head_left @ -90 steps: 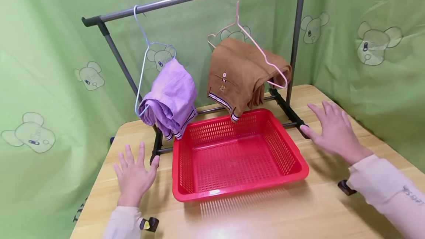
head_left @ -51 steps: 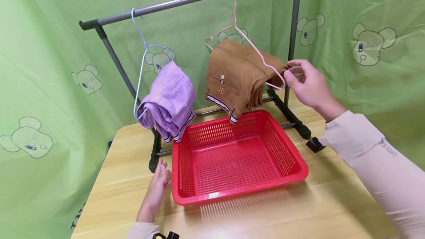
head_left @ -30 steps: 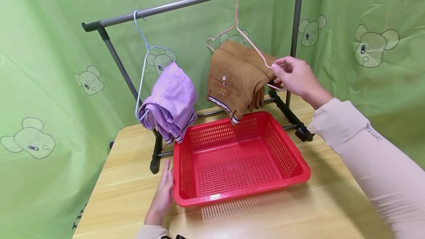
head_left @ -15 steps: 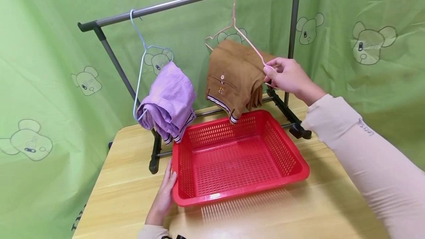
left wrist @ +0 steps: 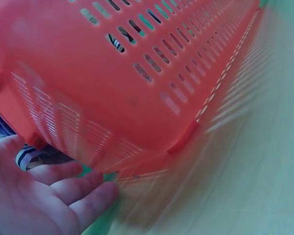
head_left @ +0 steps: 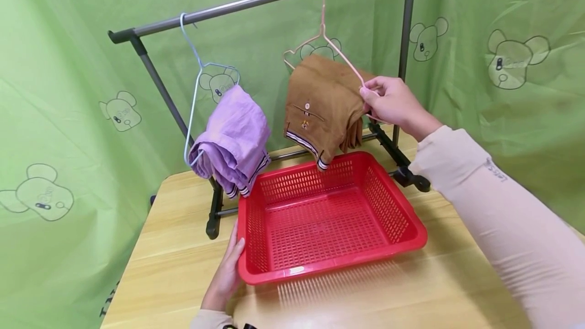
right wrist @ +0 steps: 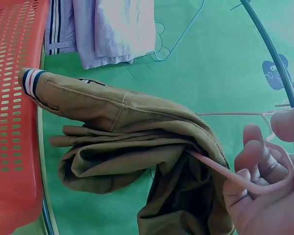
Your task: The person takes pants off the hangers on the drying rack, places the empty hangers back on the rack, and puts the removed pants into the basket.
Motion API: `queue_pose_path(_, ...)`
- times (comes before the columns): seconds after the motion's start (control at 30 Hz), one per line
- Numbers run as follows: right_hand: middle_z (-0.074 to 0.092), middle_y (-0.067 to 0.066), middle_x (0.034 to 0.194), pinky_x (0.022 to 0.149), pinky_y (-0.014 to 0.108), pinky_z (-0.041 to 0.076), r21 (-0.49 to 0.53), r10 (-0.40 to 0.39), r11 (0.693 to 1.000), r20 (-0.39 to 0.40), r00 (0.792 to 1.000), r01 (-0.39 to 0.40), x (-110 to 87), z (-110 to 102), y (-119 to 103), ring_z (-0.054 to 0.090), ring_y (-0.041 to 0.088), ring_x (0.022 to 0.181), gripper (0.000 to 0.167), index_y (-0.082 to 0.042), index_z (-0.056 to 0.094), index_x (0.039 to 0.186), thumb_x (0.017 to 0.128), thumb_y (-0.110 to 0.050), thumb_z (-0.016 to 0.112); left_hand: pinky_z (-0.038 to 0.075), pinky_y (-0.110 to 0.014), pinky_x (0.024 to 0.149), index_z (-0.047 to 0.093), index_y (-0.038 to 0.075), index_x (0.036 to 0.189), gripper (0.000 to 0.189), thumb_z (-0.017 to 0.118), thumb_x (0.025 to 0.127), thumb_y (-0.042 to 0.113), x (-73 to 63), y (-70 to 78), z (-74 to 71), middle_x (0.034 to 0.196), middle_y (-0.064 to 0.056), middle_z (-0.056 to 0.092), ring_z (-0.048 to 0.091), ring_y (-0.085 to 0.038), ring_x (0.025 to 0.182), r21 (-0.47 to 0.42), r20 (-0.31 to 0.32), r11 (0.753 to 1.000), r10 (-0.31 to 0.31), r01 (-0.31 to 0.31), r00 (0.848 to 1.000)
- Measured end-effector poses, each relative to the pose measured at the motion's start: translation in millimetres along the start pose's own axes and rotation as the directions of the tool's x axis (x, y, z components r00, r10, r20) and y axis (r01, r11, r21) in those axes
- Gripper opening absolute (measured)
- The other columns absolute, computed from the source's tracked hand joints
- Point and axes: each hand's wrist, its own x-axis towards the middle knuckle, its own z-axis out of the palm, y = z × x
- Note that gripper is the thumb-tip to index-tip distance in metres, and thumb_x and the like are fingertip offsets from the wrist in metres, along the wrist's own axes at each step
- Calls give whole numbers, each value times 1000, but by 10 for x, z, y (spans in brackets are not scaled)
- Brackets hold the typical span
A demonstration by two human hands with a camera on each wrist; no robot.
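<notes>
Red basket: one, rectangular plastic with slotted walls, upright on the table; landmark for the places below.

Right hand: above the basket's far right part, fingers bent and thumb closed to them, pinching the right end of the pink hanger, whose wire end loop shows among the fingers in the right wrist view.

Left hand: at the basket's left wall, thumb against the rim; fingers extended and loosely spread, no grip round anything.

Pink hanger: one, above the basket's far edge, hooked over the rack bar.

Brown trousers: one pair, folded over the pink hanger's lower bar, above the basket's far rim; buttoned pocket, small embroidered motif beneath, navy-and-white striped edge hanging lowest.

Blue hanger: one, beyond the basket's far left corner, hooked over the same bar.

Lilac trousers: one pair, folded over the blue hanger, at the basket's far left corner; striped edge lowest. Whether it touches the rim, cannot tell.

Rack bar: grey metal tube on a frame with black joints and feet, high behind the basket.

Table: pale wood-grain top, beneath the basket.

Curtain: green, printed with cartoon bear-like heads, behind the basket and to both sides.
</notes>
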Motion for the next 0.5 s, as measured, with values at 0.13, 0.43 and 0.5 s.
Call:
queue_pose_path(0.13, 61, 5, 78, 46, 24, 42, -4, 11, 1000, -10, 1000, -11, 24, -7, -25, 51, 10, 55, 36, 3, 54, 123, 102, -26, 50, 36, -35, 104, -16, 25, 153, 65, 29, 107, 34, 13, 6, -1, 160, -15, -10, 26, -36, 137, 3, 12, 1000, 0, 0, 1000)
queue_pose_path(0.43, 54, 4, 76, 50, 27, 49, 3, 50, 999, -75, 996, -50, 36, 55, -74, 51, 12, 55, 36, 3, 56, 119, 102, -28, 49, 34, -30, 104, -18, 24, 153, 66, 28, 106, 37, -7, -10, 17, 160, -16, -12, 14, -41, 141, 3, 16, 999, -39, 39, 999)
queue_pose_path(0.5, 53, 2, 73, 49, 27, 48, -7, 53, 999, -93, 994, -54, 38, 60, -94, 51, 12, 55, 36, 3, 56, 118, 102, -28, 49, 33, -28, 104, -17, 23, 153, 67, 28, 106, 39, -2, -16, 17, 160, -16, -11, 14, -40, 141, 8, 14, 999, -53, 53, 999)
